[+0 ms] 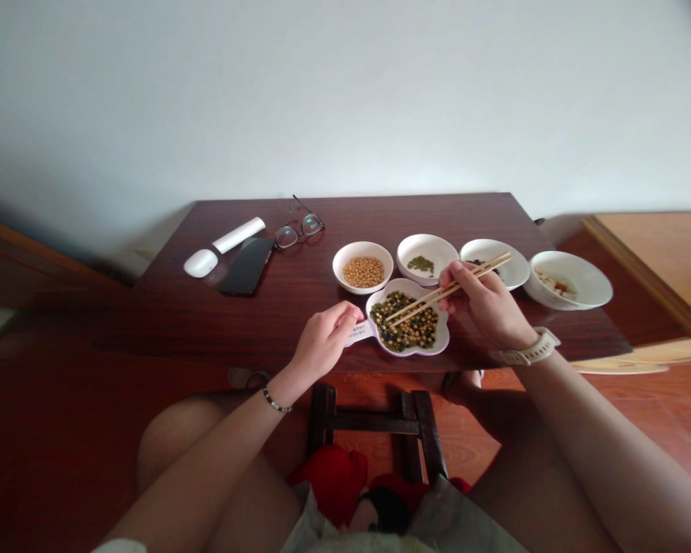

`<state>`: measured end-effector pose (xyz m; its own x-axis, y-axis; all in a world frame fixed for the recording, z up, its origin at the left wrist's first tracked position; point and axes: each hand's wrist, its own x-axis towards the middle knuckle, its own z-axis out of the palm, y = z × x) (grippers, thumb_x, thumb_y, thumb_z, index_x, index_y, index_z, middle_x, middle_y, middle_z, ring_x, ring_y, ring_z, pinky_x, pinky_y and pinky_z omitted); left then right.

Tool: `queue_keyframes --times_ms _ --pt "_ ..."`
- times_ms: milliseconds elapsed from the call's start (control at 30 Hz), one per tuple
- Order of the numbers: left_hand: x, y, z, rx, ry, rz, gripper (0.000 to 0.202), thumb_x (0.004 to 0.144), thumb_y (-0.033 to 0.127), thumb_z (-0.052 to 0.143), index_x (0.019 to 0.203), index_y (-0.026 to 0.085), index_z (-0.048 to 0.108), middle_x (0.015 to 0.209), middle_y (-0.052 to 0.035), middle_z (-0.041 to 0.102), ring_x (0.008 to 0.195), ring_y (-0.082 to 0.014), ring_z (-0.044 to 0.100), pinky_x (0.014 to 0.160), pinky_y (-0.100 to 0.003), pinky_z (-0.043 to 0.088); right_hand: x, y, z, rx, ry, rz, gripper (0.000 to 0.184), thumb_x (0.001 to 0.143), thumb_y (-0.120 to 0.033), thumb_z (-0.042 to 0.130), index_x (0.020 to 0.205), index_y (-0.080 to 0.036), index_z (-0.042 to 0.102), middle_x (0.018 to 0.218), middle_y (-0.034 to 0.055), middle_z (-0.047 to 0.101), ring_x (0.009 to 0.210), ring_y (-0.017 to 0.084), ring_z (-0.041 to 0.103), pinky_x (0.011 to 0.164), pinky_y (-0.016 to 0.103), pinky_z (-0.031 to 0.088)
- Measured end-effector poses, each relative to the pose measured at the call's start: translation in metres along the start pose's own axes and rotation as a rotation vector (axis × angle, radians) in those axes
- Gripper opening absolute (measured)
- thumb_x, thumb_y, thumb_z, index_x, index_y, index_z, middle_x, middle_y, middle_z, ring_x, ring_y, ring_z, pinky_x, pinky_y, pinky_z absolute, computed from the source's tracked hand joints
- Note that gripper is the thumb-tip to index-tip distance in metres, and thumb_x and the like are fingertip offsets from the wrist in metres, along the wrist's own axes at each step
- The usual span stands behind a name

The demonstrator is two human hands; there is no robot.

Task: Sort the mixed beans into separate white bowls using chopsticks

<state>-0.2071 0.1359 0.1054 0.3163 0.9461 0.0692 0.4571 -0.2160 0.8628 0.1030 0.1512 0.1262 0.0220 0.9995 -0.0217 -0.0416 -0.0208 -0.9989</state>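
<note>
Now right hand (484, 301) pinching bamboo chopsticks (450, 289), tips in mixed beans (408, 329) in scalloped white dish (444, 332); left hand (325, 342) half-open against dish's tab (360, 334) at 9 o'clock, above glossy wooden bench (207, 322).

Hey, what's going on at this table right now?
A person sits at a dark wooden table. Their right hand holds wooden chopsticks over a white flower-shaped dish of mixed green and yellow beans. Their left hand rests at the dish's near edge. Nearby, a white bowl holds yellow beans, and a white dish holds green beans.
</note>
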Motion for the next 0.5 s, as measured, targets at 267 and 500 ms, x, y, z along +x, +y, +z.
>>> queue_keyframes --times_ms 267,500 --pt "-0.0003 0.001 -0.0006 0.002 -0.003 0.002 0.042 0.117 0.05 0.05 0.102 0.021 0.078 0.106 -0.0059 0.086 0.091 -0.0214 0.077 0.082 -0.028 0.053 0.0007 0.0018 -0.0016 0.002 0.013 0.006 0.048 0.099 -0.07 0.078 0.086 -0.025 0.074 0.072 0.0039 0.069 0.062 0.019 0.067 0.052 0.029 0.053" --pt "-0.0006 0.0022 -0.0005 0.01 -0.001 0.006 0.043 0.117 0.05 0.05 0.102 0.021 0.078 0.104 -0.006 0.086 0.09 -0.0214 0.077 0.08 -0.028 0.053 0.0005 0.0 -0.0006 -0.023 0.017 -0.002 0.05 0.098 -0.073 0.078 0.085 -0.025 0.073 0.071 0.0038 0.069 0.06 0.02 0.066 0.051 0.03 0.053"
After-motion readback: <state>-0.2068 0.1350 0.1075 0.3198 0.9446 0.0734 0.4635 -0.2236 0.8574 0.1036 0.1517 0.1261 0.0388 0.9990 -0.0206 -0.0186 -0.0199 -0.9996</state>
